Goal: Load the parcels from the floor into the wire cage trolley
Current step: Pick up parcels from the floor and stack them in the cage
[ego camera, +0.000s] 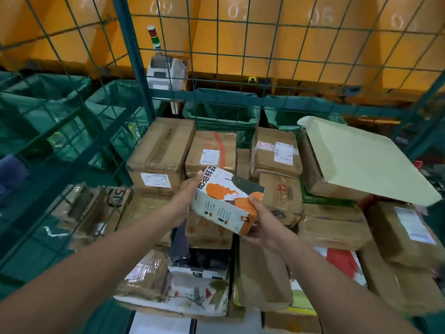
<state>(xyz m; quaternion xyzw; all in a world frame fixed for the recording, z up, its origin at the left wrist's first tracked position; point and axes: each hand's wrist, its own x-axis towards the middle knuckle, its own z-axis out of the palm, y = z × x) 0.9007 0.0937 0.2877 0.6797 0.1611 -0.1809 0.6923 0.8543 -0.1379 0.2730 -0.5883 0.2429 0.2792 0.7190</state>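
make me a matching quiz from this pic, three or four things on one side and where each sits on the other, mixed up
Things:
1. printed carton
2. pale flat envelope
3. grey label printer
4. signal light

Places:
A. behind the cage mesh, on a pole
B. held in both hands
C. on the boxes at the right
D. behind the cage mesh, below the light

Pairs: 1-B, 2-C, 3-D, 4-A

1. A big orange wall (277, 51) fills the back of the room, with faint white numbers (237, 12) on it.
2. Green cloth sacks (220, 112) hang open below that wall.
3. A small white and grey printer machine (165, 72) sits near the wall.
4. A thin signal light with red and green rings (153, 37) stands above it.
5. The light is dim and warm.
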